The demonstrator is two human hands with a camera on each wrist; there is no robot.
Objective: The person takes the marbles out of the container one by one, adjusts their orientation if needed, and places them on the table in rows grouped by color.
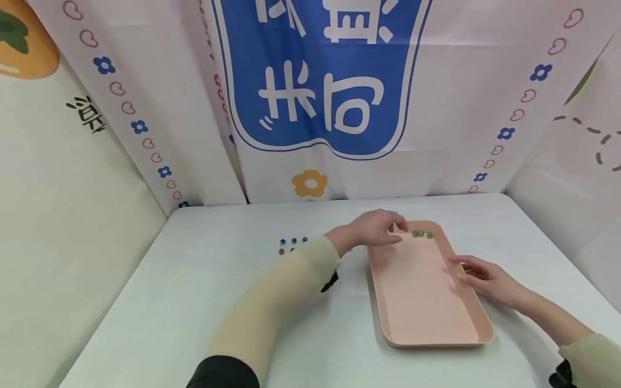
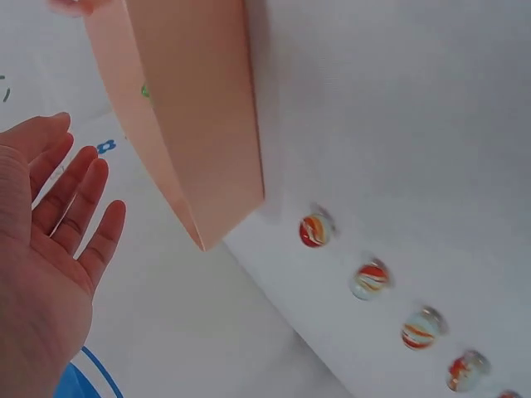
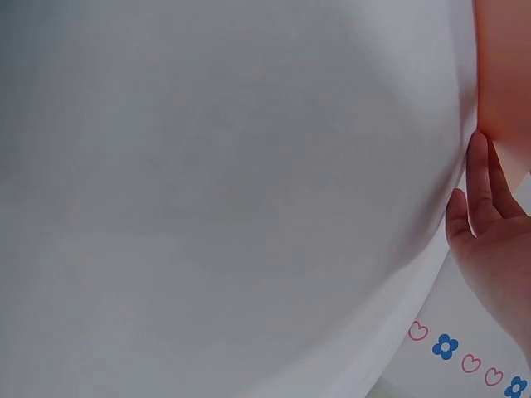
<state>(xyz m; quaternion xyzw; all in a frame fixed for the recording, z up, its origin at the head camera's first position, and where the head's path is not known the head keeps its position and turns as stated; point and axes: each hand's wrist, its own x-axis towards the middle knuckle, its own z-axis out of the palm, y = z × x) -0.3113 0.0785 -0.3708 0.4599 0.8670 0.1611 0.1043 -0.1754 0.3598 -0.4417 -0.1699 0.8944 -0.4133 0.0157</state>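
A pink tray point(image 1: 412, 291) lies on the white table, with several small green marbles point(image 1: 421, 234) in a row along its far end. My left hand point(image 1: 375, 229) hovers at the far left corner of the tray, just left of the marbles. In the left wrist view its fingers point(image 2: 76, 203) are spread and relaxed, with nothing between them. On the tray's right side, my right hand point(image 1: 487, 277) touches the rim with nearly straight fingers. The right wrist view has those fingertips point(image 3: 479, 153) against the tray's outer wall point(image 3: 502, 66).
Left of the tray, blue marbles point(image 1: 294, 241) and brownish ones point(image 1: 282, 251) sit in rows, partly hidden behind my left sleeve point(image 1: 276, 291). Several clear marbles with red-orange swirls point(image 2: 371, 279) line up beside the tray. A printed cloth point(image 1: 456, 108) hangs behind the table.
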